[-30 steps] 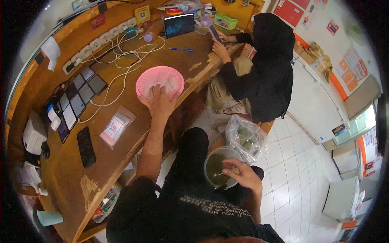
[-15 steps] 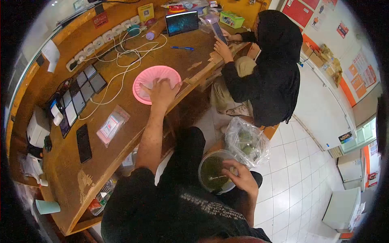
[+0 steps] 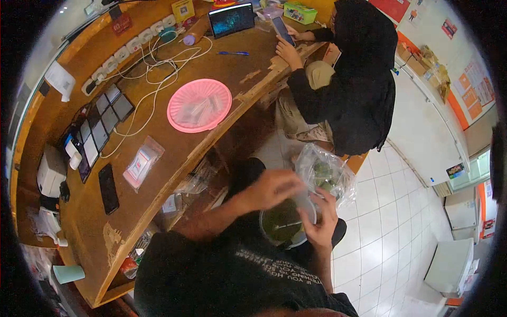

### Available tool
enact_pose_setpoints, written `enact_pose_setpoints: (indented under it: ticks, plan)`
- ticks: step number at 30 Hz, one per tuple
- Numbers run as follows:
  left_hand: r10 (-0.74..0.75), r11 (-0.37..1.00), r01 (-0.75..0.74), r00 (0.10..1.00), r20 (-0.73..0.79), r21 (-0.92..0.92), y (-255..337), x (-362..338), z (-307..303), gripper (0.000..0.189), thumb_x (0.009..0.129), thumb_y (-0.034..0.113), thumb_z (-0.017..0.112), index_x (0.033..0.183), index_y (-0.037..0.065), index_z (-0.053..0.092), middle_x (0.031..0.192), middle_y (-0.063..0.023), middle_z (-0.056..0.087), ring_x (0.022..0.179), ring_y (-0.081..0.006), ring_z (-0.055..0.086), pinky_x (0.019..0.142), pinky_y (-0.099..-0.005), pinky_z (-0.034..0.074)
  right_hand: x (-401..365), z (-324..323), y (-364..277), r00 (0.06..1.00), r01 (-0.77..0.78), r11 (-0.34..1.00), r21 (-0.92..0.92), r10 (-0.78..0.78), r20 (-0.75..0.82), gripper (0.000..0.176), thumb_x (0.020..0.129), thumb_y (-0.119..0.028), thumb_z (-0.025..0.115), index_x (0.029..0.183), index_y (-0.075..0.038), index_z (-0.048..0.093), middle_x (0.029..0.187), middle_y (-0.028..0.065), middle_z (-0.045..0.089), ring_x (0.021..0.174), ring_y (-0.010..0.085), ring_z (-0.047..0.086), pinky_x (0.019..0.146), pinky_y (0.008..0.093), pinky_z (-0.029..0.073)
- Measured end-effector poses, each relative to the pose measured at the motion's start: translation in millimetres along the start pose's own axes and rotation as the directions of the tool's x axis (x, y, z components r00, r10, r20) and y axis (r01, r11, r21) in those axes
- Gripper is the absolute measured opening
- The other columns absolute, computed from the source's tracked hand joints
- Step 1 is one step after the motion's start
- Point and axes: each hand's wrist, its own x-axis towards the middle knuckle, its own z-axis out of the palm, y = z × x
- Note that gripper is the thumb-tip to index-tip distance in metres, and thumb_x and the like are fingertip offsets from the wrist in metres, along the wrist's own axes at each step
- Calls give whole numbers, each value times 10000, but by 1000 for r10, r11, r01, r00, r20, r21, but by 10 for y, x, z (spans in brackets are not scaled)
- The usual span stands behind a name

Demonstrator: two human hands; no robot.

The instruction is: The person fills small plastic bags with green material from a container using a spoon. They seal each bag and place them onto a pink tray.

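Over the round tub [image 3: 268, 227] of green stuff on my lap, a small clear plastic bag [image 3: 304, 202] is between my two hands. My left hand [image 3: 272, 189] pinches it from the left, its fingers blurred. On its right side, my right hand [image 3: 321, 217] has thumb and fingers curled at the bag. A thin white handle lies in the tub. Beside it is a large clear bag [image 3: 330, 177] with green items inside. The pink ribbed plate [image 3: 177, 100] on the desk holds flat clear plastic bags [image 3: 203, 110].
The wooden desk [image 3: 142, 174] carries a black phone [image 3: 109, 189], a packet [image 3: 142, 162], several flat devices [image 3: 108, 117], white cables, a pen [image 3: 232, 53] and a laptop [image 3: 232, 21]. Another person [image 3: 364, 79] in black sits at right, holding a phone [image 3: 283, 31].
My left hand has left the pink plate and come over the tub, now at a small clear bag. My right hand has let go of the white handle and risen to the bag.
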Motion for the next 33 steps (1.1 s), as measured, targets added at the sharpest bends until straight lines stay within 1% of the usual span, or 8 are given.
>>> enact_pose_setpoints:
  ticks: [6, 13, 16, 19, 21, 22, 27, 33]
  plan:
    - [-25, 1000, 25, 995, 96, 0, -35, -157, 243, 172, 897, 142, 671, 1029, 33, 662, 1016, -134, 674, 973, -293, 657, 846, -383, 510, -237, 13, 239, 904, -409, 897, 168, 372, 211, 141, 835, 18, 690, 973, 34, 712, 874, 129, 726, 781, 153, 668, 744, 276, 511]
    - [-63, 996, 53, 987, 144, 75, -68, -105, 210, 184, 872, 156, 693, 1037, 80, 665, 1021, -112, 664, 977, -313, 638, 877, -400, 490, -442, 104, 536, 889, -438, 866, 242, 378, 257, 122, 839, -49, 715, 950, -1, 726, 850, 129, 727, 735, 177, 662, 701, 269, 490]
    - [319, 737, -173, 941, -111, 653, 28, -59, 253, 208, 830, 188, 740, 1003, 94, 675, 988, -94, 669, 983, -312, 630, 884, -404, 478, -524, 137, 606, 856, -516, 765, 385, 481, 191, 100, 825, -47, 728, 912, 1, 719, 809, 96, 718, 721, 149, 646, 690, 272, 491]
    - [198, 838, -80, 966, -164, 540, 73, -153, 399, 192, 809, 188, 770, 945, 67, 711, 930, -93, 703, 932, -275, 668, 854, -367, 503, -526, 115, 572, 826, -556, 740, 378, 542, 154, 77, 824, -47, 739, 868, 7, 705, 784, 68, 704, 725, 115, 628, 694, 279, 502]
    - [-223, 974, 220, 973, -65, -47, -38, -200, 534, 180, 833, 195, 758, 888, 26, 732, 888, -109, 732, 874, -230, 708, 809, -325, 528, -530, 102, 578, 906, -403, 883, 240, 347, 242, 25, 847, 41, 677, 865, 37, 660, 808, 56, 691, 768, 111, 642, 705, 237, 498]
    - [-221, 975, 218, 973, -61, -47, -77, -208, 540, 180, 833, 195, 758, 888, 26, 732, 888, -109, 732, 874, -230, 708, 809, -325, 528, -517, 106, 559, 906, -404, 883, 240, 350, 238, 25, 847, 41, 677, 865, 37, 660, 808, 56, 691, 768, 111, 642, 705, 237, 498]
    - [-336, 916, 361, 929, 158, -174, -193, -253, 456, 286, 904, 231, 680, 1051, -15, 689, 1003, -150, 707, 873, -284, 693, 772, -364, 534, -434, 83, 430, 750, -659, 536, 527, 513, 416, 91, 870, -49, 694, 881, 37, 665, 750, 115, 694, 676, 172, 689, 620, 257, 527]
    - [6, 903, -42, 996, 85, 428, -142, -252, 533, 174, 928, 209, 598, 887, 42, 625, 755, -177, 649, 722, -381, 658, 671, -451, 539, -474, 177, 451, 918, -265, 962, -64, 272, 288, 82, 857, -73, 663, 818, -5, 637, 661, 169, 644, 558, 279, 660, 512, 356, 491]
